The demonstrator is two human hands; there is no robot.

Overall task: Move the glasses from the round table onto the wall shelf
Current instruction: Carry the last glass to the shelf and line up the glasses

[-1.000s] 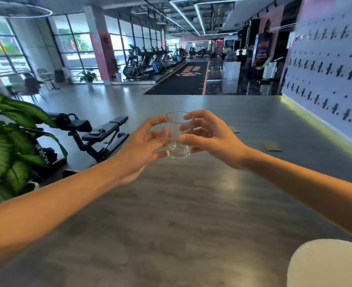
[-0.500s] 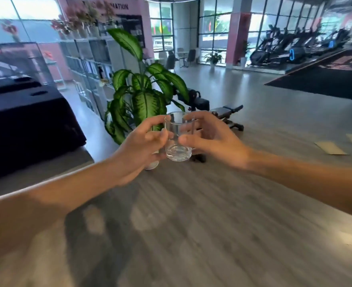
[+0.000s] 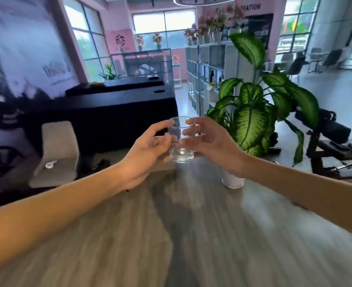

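A clear, short glass point(image 3: 181, 139) is held upright in front of me at chest height. My left hand point(image 3: 148, 152) grips its left side and my right hand point(image 3: 212, 143) grips its right side, fingers wrapped around the rim and wall. A tall open shelf unit point(image 3: 208, 65) with plants on top stands at the back, right of centre. The round table is out of view.
A large potted plant point(image 3: 253, 112) in a white pot point(image 3: 233, 181) stands just right of my hands. A black counter point(image 3: 108, 112) and a grey chair point(image 3: 57, 152) are on the left. A weight bench point(image 3: 332, 150) is at the right. Grey floor stretches below.
My view has swung left: the gym machines and bench slid off to the right, the counter and chair came in. Both hands kept the glass in the same hold.
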